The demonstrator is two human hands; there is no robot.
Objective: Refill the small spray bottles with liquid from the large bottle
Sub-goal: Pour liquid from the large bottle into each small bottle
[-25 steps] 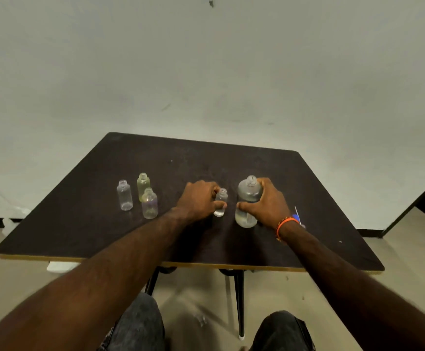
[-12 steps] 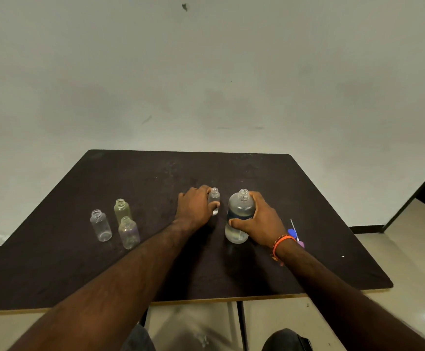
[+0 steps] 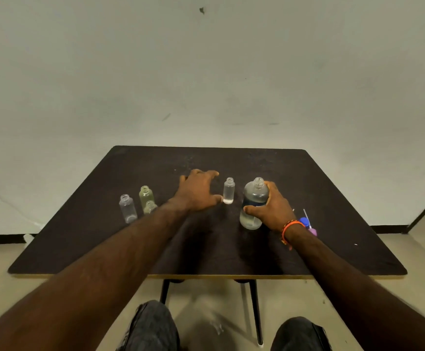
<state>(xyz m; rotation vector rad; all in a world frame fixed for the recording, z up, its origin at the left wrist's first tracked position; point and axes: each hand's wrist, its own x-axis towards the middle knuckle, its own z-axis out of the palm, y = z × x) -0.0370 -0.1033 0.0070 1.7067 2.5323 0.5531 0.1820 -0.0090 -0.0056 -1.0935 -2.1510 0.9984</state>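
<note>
The large clear bottle [image 3: 254, 203], uncapped and partly full, stands upright on the dark table [image 3: 333, 198]. My right hand [image 3: 272, 209] grips its side. A small uncapped bottle [image 3: 228, 190] stands just left of it with a little liquid at its base. My left hand [image 3: 197, 191] hovers left of that small bottle, fingers spread and off it, the thumb near its base. Three more small uncapped bottles stand at the left: a clear one [image 3: 127, 208], a greenish one [image 3: 145, 196], and one [image 3: 150, 206] partly hidden by my left forearm.
Spray caps with dip tubes, a blue one [image 3: 305, 220] and a pink one [image 3: 313, 232], lie on the table behind my right wrist. The table's front edge is near my knees. A white wall stands behind, and a dark object sits at the far right.
My left hand has let go of the small bottle and opened, drawing a little to the left. The right hand still grips the large bottle. The camera view has shifted.
</note>
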